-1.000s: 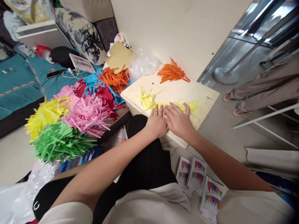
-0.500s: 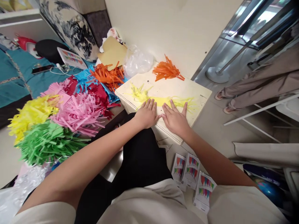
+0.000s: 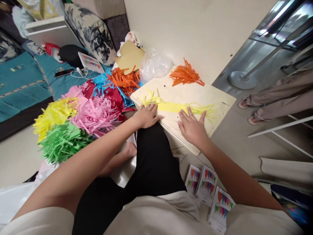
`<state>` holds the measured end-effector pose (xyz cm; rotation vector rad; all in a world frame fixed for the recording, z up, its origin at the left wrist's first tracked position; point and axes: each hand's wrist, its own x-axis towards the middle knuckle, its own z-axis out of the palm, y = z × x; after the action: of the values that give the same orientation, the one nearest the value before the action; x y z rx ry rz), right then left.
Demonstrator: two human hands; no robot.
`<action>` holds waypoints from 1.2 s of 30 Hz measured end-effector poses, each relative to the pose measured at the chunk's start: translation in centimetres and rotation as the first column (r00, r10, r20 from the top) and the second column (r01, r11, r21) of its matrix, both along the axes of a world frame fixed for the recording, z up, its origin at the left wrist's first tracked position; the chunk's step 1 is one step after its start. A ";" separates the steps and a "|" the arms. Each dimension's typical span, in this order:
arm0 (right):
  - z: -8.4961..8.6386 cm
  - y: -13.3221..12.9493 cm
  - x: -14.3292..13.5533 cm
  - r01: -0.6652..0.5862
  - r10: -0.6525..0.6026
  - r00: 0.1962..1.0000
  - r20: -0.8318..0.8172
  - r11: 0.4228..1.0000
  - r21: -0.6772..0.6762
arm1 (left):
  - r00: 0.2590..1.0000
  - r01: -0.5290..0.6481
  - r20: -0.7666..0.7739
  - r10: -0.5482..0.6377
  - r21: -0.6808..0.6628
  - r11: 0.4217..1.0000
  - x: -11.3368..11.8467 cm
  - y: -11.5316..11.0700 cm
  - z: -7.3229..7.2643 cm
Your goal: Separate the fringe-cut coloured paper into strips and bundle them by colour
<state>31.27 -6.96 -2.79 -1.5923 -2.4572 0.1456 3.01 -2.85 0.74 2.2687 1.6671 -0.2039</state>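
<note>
A yellow tissue paper piece (image 3: 171,107) with fringed ends lies spread across a cream board-like surface (image 3: 195,94). My left hand (image 3: 147,116) rests flat near its left end, fingers stretched out and thumb apart. On the right part of the paper, my right hand (image 3: 193,126) lies with its fingers spread, the fingertips touching the lower edge. Neither hand grips anything. Behind the yellow paper, an orange fringed tassel (image 3: 185,74) lies at the back of the surface.
Left of the surface is a heap of fringed paper: pink (image 3: 96,114), yellow (image 3: 57,114), green (image 3: 63,142) and orange (image 3: 124,80). A clear plastic bag (image 3: 154,66) sits behind. Printed boxes (image 3: 206,184) stand on the floor below. Another person's legs (image 3: 281,98) are at right.
My hands have moved apart, the left sliding outward along the yellow paper and uncovering its middle. The view has shifted, so the scene sits further right.
</note>
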 end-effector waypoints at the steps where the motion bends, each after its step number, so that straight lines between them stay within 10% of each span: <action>1: 0.0 0.0 0.0 0.001 -0.001 1.000 -0.003 1.000 0.000 | 1.000 -0.003 -0.006 0.003 0.017 1.000 -0.6 0.2 0.0; 12: -0.5 0.1 -0.2 0.009 -0.009 1.000 -0.008 1.000 0.023 | 0.953 -0.303 0.104 0.285 0.337 0.891 -8.3 3.3 2.2; 19: -1.1 0.2 0.1 0.005 -0.004 1.000 -0.020 0.998 0.057 | 0.939 0.033 0.293 -0.180 0.444 0.895 -3.9 3.5 -0.5; 25: -1.2 0.3 0.2 0.020 -0.018 0.999 -0.031 0.997 0.072 | 0.933 0.052 0.315 -0.177 0.366 0.929 -1.7 4.1 -2.8; 36: -1.7 0.5 0.4 0.012 -0.007 0.999 -0.053 0.996 0.091 | 0.961 -0.004 0.272 -0.055 0.212 0.977 -0.4 4.6 -1.3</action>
<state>31.64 -6.47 -4.46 -1.5429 -2.3807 0.0716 2.59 1.79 -0.59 2.3389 1.5757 0.2870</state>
